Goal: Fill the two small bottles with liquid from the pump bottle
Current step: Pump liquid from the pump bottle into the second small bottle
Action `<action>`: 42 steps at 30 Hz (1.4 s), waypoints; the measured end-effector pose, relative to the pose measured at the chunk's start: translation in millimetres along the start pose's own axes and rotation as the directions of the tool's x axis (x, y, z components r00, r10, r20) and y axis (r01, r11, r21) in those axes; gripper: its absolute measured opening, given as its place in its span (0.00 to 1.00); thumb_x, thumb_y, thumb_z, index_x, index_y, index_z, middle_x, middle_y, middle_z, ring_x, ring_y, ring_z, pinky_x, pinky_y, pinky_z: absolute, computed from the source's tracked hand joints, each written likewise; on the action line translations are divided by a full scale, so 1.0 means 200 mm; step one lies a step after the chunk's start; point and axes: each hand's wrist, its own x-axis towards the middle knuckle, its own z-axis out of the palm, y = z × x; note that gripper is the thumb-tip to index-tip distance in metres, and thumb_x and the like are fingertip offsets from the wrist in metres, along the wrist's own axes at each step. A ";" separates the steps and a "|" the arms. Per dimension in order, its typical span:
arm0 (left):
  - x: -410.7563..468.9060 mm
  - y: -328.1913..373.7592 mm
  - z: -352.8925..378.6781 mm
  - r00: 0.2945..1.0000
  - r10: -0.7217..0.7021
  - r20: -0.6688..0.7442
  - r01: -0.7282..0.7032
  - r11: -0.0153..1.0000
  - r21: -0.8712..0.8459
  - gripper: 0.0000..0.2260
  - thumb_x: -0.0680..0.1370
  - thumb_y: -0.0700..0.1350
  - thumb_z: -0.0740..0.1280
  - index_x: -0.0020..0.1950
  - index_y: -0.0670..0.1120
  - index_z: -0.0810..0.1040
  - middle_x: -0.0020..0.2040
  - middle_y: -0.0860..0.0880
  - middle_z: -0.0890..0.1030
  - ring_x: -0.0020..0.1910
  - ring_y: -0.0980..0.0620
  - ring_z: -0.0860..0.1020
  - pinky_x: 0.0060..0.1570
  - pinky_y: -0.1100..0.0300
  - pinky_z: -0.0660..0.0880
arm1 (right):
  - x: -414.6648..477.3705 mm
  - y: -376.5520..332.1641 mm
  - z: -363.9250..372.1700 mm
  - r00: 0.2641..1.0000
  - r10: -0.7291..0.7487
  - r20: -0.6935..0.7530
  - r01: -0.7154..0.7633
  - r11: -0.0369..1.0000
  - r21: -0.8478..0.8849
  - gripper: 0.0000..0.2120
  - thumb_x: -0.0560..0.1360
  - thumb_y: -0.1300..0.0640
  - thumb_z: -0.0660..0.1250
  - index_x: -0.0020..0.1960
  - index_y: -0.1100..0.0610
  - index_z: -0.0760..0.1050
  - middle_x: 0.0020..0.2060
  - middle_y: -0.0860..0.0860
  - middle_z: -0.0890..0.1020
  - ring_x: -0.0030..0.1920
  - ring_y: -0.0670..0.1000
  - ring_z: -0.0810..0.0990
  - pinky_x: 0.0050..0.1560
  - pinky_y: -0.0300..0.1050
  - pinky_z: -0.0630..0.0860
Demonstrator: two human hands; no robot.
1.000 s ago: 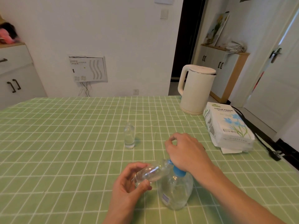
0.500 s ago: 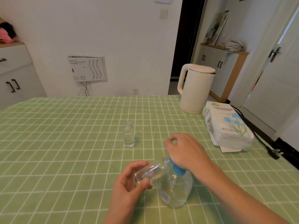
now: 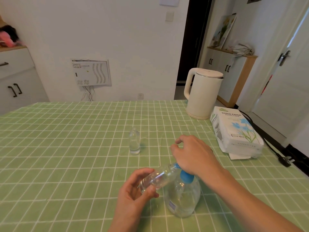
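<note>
A clear pump bottle (image 3: 182, 196) with a blue pump collar stands on the green checked tablecloth near the front edge. My right hand (image 3: 192, 154) rests palm-down on top of its pump head, which is hidden under the palm. My left hand (image 3: 133, 195) holds a small clear bottle (image 3: 158, 177) tilted on its side, its mouth up against the blue spout. A second small clear bottle (image 3: 134, 141) stands upright and alone further back, near the table's middle, with some liquid at its bottom.
A cream electric kettle (image 3: 203, 92) stands at the back right. A white pack of tissue paper (image 3: 234, 131) lies beside it, with a black cable and plug (image 3: 284, 160) trailing off the table's right edge.
Both hands and the bottles stay in nearly the same place. My right hand has pressed slightly lower on the pump head.
</note>
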 end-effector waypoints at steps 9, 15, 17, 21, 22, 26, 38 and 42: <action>-0.01 0.03 0.02 0.998 -0.051 0.020 0.052 0.999 -0.014 0.19 0.68 0.54 0.79 0.55 0.47 0.85 0.52 0.38 0.85 0.35 0.46 0.80 0.31 0.59 0.77 | -0.02 0.02 0.01 0.999 -0.018 -0.034 0.019 0.999 0.034 0.15 0.79 0.44 0.56 0.57 0.48 0.78 0.40 0.46 0.79 0.40 0.52 0.77 0.55 0.56 0.78; -0.01 0.04 0.03 0.997 -0.062 0.039 0.064 0.996 -0.066 0.27 0.68 0.63 0.78 0.57 0.46 0.84 0.40 0.37 0.81 0.27 0.51 0.77 0.26 0.62 0.73 | -0.02 0.00 0.00 0.997 -0.057 -0.052 0.056 0.998 -0.018 0.17 0.79 0.43 0.56 0.59 0.49 0.78 0.45 0.48 0.81 0.46 0.53 0.80 0.57 0.55 0.77; 0.00 0.03 0.04 0.995 -0.069 0.066 0.075 0.993 -0.087 0.28 0.68 0.65 0.78 0.58 0.46 0.83 0.36 0.38 0.79 0.25 0.51 0.74 0.26 0.63 0.72 | -0.01 0.01 0.01 0.998 -0.040 -0.039 0.040 0.999 0.005 0.15 0.78 0.44 0.57 0.56 0.49 0.78 0.42 0.46 0.81 0.44 0.53 0.80 0.54 0.55 0.78; 0.00 0.02 0.04 0.987 -0.134 0.094 0.148 0.973 -0.175 0.30 0.66 0.64 0.81 0.58 0.44 0.83 0.35 0.37 0.77 0.25 0.50 0.70 0.23 0.63 0.69 | -0.02 0.01 0.03 1.000 -0.009 -0.011 0.009 1.000 -0.002 0.14 0.76 0.45 0.57 0.49 0.49 0.79 0.40 0.47 0.81 0.44 0.53 0.80 0.54 0.55 0.78; 0.01 0.02 0.04 0.983 -0.149 0.108 0.167 0.967 -0.192 0.30 0.64 0.61 0.83 0.57 0.43 0.83 0.38 0.38 0.78 0.26 0.50 0.72 0.22 0.63 0.69 | -0.02 0.01 0.04 1.000 -0.014 -0.025 0.014 1.000 -0.003 0.14 0.76 0.45 0.57 0.50 0.49 0.78 0.39 0.46 0.81 0.44 0.53 0.80 0.54 0.55 0.78; 0.01 0.02 0.03 0.973 -0.181 0.145 0.205 0.963 -0.176 0.24 0.62 0.45 0.82 0.57 0.44 0.84 0.42 0.41 0.80 0.29 0.49 0.74 0.22 0.63 0.69 | -0.02 0.01 0.02 0.997 -0.036 -0.073 0.038 0.999 0.018 0.14 0.77 0.45 0.56 0.52 0.49 0.78 0.38 0.46 0.81 0.41 0.51 0.81 0.54 0.56 0.79; 0.01 0.03 0.04 0.960 -0.255 0.111 0.276 0.929 -0.246 0.25 0.63 0.44 0.75 0.56 0.37 0.73 0.42 0.41 0.81 0.26 0.51 0.69 0.18 0.65 0.63 | 0.01 0.04 0.06 0.999 -0.038 -0.038 0.040 0.998 0.051 0.15 0.78 0.46 0.58 0.47 0.52 0.81 0.33 0.48 0.81 0.33 0.50 0.78 0.43 0.49 0.77; 0.00 0.02 0.05 0.959 -0.265 0.096 0.281 0.924 -0.260 0.23 0.63 0.45 0.76 0.54 0.38 0.76 0.44 0.40 0.82 0.25 0.50 0.69 0.18 0.66 0.63 | 0.01 0.04 0.06 0.997 -0.045 -0.060 0.048 0.998 0.048 0.13 0.78 0.45 0.58 0.48 0.50 0.79 0.33 0.47 0.80 0.35 0.49 0.78 0.43 0.49 0.75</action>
